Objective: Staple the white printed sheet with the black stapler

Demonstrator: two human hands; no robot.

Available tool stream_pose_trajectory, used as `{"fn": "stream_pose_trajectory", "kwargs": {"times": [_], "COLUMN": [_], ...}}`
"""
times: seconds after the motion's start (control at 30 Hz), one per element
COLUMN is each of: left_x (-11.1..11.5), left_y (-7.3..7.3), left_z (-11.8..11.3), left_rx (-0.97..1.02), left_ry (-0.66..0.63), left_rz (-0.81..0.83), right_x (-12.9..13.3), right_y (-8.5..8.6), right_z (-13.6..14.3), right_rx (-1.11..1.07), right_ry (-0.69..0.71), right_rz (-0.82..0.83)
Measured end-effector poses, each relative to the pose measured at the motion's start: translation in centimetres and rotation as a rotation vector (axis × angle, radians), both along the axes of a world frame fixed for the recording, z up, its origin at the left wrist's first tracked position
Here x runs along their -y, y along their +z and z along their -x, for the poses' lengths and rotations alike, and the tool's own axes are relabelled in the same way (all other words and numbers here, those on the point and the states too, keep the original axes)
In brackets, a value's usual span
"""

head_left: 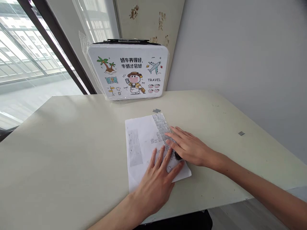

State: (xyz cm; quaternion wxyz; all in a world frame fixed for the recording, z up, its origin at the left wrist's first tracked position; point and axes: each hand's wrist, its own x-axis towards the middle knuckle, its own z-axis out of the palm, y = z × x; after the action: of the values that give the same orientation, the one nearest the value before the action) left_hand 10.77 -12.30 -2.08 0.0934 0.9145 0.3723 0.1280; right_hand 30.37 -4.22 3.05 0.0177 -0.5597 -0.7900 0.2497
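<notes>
A white printed sheet of paper lies on the table, with a grey picture at its left side and small print toward the right. Along its right edge runs a band of grey, brick-like pieces. My left hand rests on the lower part of the sheet, fingers spread. Flat over the right edge lies my right hand, its fingers stretched across the grey band. A small black object shows partly beneath the right palm; its kind is hidden.
A white cartoon-printed case in clear plastic stands at the back of the pale table. Small grey strips lie beyond the sheet, and another grey piece lies far right. A wall borders the right side.
</notes>
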Motion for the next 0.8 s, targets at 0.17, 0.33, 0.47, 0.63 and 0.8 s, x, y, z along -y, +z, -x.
{"fn": "stream_pose_trajectory", "kwargs": {"times": [0.17, 0.33, 0.47, 0.63, 0.8], "left_x": [0.1, 0.0, 0.0, 0.0, -0.1], "left_y": [0.0, 0.0, 0.1, 0.2, 0.3], "left_z": [0.0, -0.1, -0.2, -0.2, -0.2], "left_rx": [0.001, 0.003, -0.012, -0.021, -0.024], "left_ry": [0.006, 0.013, 0.004, 0.013, 0.013], "left_rz": [-0.006, -0.003, 0.002, 0.009, 0.037], "right_x": [-0.1, -0.1, 0.0, 0.1, 0.4], "right_y": [-0.1, 0.0, 0.0, -0.6, -1.6], "right_z": [0.0, 0.2, 0.4, 0.7, 1.3], "right_rx": [0.005, 0.013, 0.024, 0.087, 0.149], "right_ry": [-0.007, -0.007, -0.015, 0.017, 0.048], "right_rz": [-0.005, 0.006, -0.021, -0.125, -0.251]}}
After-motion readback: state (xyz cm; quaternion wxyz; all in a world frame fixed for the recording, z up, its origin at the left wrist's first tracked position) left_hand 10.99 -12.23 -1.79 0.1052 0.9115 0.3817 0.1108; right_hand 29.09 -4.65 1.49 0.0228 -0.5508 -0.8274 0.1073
